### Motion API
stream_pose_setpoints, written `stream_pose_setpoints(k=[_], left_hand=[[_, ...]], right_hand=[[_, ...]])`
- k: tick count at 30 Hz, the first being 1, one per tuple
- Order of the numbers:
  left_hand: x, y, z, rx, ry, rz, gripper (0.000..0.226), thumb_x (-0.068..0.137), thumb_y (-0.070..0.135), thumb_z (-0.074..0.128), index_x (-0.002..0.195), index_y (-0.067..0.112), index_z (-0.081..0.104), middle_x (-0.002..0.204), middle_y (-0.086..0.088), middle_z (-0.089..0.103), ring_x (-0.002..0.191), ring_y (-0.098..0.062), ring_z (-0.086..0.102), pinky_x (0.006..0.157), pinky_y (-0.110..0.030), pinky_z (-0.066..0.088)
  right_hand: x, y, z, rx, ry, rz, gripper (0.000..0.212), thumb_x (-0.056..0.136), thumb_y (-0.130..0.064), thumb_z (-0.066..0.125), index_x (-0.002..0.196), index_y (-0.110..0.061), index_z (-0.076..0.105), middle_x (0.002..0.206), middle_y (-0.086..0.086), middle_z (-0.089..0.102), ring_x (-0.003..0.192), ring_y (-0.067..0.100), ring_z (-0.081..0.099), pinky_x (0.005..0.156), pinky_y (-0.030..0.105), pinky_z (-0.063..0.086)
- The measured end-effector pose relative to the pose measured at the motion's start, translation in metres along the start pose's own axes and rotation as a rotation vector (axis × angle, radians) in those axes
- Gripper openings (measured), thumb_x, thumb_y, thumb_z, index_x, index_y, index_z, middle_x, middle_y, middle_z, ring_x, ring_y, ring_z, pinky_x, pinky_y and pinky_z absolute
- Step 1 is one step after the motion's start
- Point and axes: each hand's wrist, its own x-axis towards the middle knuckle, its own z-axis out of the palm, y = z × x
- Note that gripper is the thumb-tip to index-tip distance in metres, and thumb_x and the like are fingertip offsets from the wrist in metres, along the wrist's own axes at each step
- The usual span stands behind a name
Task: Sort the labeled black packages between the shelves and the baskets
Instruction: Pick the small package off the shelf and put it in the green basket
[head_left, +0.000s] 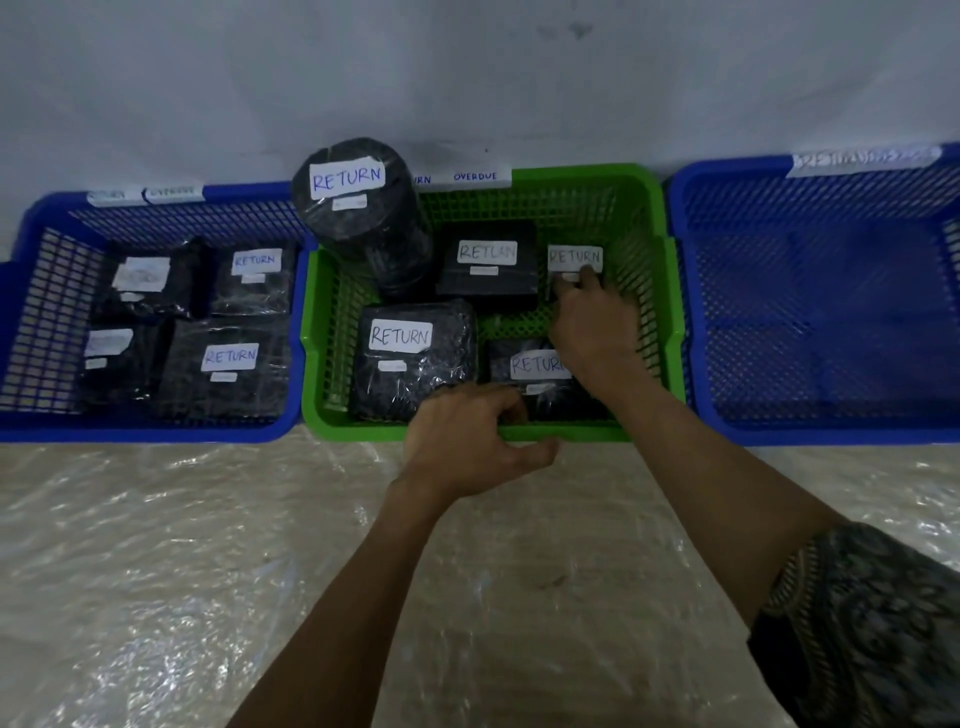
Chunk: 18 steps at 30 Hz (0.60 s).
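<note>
Against the white wall (467, 78), three baskets are lined up on a floor covered with a shiny plastic sheet (156, 571) — a left blue basket (156, 434), a green basket (582, 174) in the middle, and a right blue basket (831, 434). Black packages with white RETURN labels are seen in the green basket. A tall round package (363, 223) is stood up in its far left corner. A flat box package (488, 286) is laid just beside it. A big bumpy package (410, 374) is laid at the near left, and a near package (535, 387) is partly hidden under the right arm. The right hand (592, 322) is reached into the green basket, and its fingers are curled onto a small package (574, 257) by the right wall — most of that package is hidden. The left hand (467, 441) is closed on the near rim of the green basket, fingers over the top and thumb outside. Four more black packages (228, 364) are packed in the left blue basket.
</note>
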Motion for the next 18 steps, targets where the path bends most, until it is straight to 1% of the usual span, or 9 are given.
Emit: stream_pose_setpoints(k=[4, 10, 16, 18], left_hand=[[0.0000, 0.0011, -0.0008, -0.007, -0.008, -0.017, 0.057, 0.064, 0.079, 0.040, 0.081, 0.030, 0.063, 0.083, 0.016, 0.064, 0.079, -0.007, 0.059, 0.067, -0.024, 0.037], [0.0011, 0.0010, -0.0006, -0.002, -0.011, -0.029, 0.056, 0.063, 0.079, 0.041, 0.083, 0.031, 0.063, 0.086, 0.016, 0.065, 0.081, -0.007, 0.059, 0.069, -0.025, 0.040], [-0.0004, 0.0014, -0.0004, 0.001, -0.016, -0.021, 0.052, 0.066, 0.076, 0.046, 0.084, 0.031, 0.063, 0.086, 0.015, 0.065, 0.081, -0.007, 0.058, 0.068, -0.024, 0.036], [-0.0002, 0.0017, -0.0010, -0.001, -0.017, -0.031, 0.052, 0.065, 0.077, 0.046, 0.083, 0.031, 0.063, 0.086, 0.014, 0.065, 0.081, -0.008, 0.057, 0.068, -0.025, 0.037]], right_hand=[[-0.0028, 0.0018, -0.0003, -0.020, -0.018, -0.023, 0.048, 0.088, -0.010, 0.044, 0.136, -0.013, 0.046, 0.144, 0.020, 0.038, 0.121, 0.036, 0.045, 0.095, 0.045, 0.037], [-0.0052, 0.0047, 0.0017, -0.011, -0.017, -0.049, 0.046, 0.087, -0.010, 0.046, 0.133, -0.014, 0.049, 0.143, 0.019, 0.040, 0.122, 0.036, 0.046, 0.094, 0.044, 0.038], [-0.0051, 0.0052, -0.0037, 0.081, 0.072, -0.058, 0.052, 0.082, -0.005, 0.048, 0.134, -0.012, 0.050, 0.142, 0.021, 0.043, 0.113, 0.038, 0.052, 0.082, 0.041, 0.046], [-0.0078, 0.0043, -0.0062, 0.092, 0.127, -0.063, 0.052, 0.079, -0.005, 0.047, 0.130, -0.011, 0.054, 0.136, 0.023, 0.049, 0.108, 0.039, 0.056, 0.079, 0.041, 0.046]])
